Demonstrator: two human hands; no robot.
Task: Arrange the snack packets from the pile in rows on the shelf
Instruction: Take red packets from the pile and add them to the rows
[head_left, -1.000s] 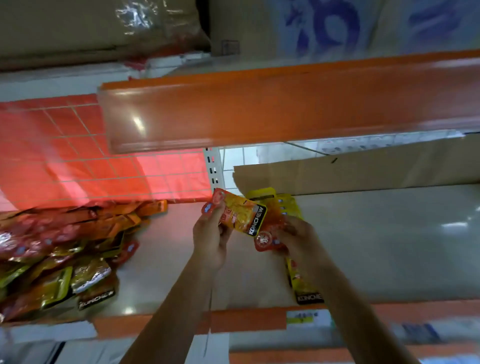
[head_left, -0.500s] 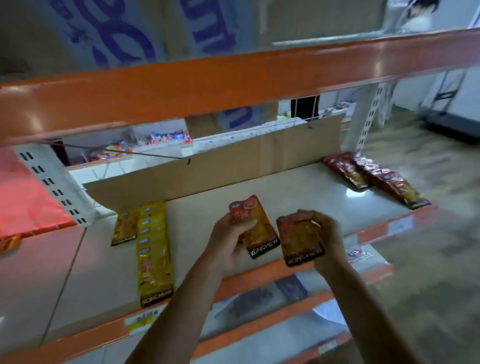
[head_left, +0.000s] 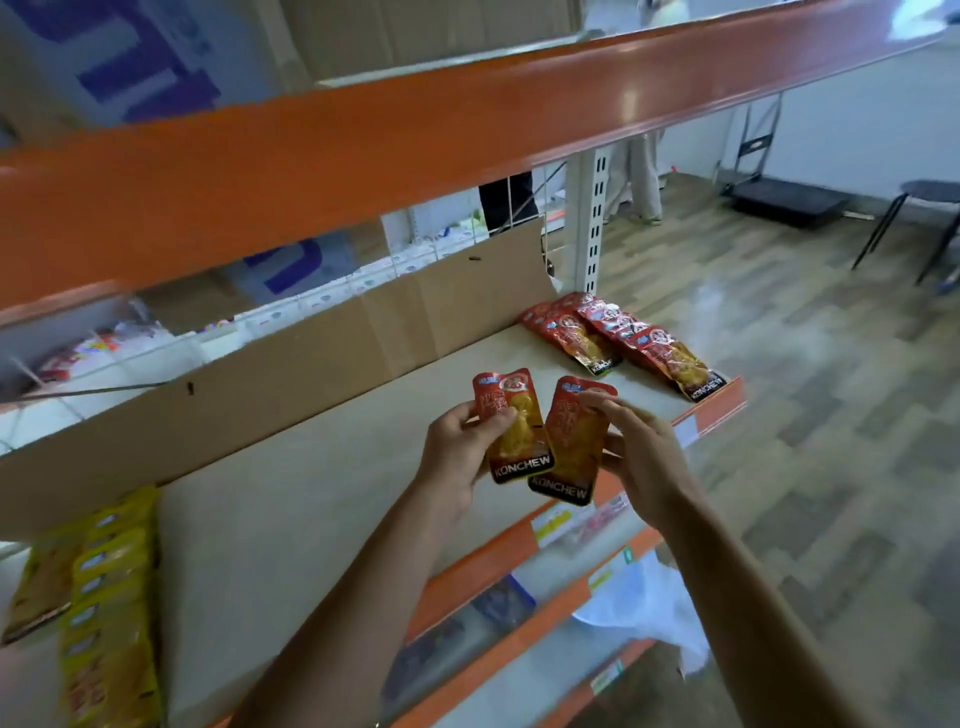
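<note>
Landmark: the shelf (head_left: 322, 499), a pale board with an orange front lip; every place below is given against it.
Left hand (head_left: 457, 452): above the shelf's front half, right of its middle. The thumb is curled over the face of the first packet and the fingers are behind it, gripping it.
First packet (head_left: 511, 426): red-orange with a black KONCHEW band at the bottom, held upright and clear of the shelf. Its lower right corner overlaps the second packet.
Right hand (head_left: 644, 462): above the shelf's front lip, just right of the left hand. The fingers are curled over the second packet's upper right corner and the thumb is at its right edge, pinching it.
Second packet (head_left: 574, 441): same print, tilted slightly, over the front lip. It touches the first packet and is partly tucked behind it.
Red rows (head_left: 623, 348): two rows of overlapping red packets lying flat at the shelf's right end, running back to front, well apart from both hands.
Yellow rows (head_left: 109, 597): lying flat at the shelf's left end, blurred.
Cardboard strip (head_left: 311, 374): standing along the shelf's back edge.
Orange beam (head_left: 363, 145): crossing above the shelf.
Upright post (head_left: 589, 223): white and slotted, at the shelf's back right corner.
Lower shelves (head_left: 561, 525): beneath the shelf, with orange lips carrying price labels; their contents are too blurred to tell.
Chair (head_left: 930, 189) and trolley (head_left: 789, 200): on the floor beyond the shelf's right end.
</note>
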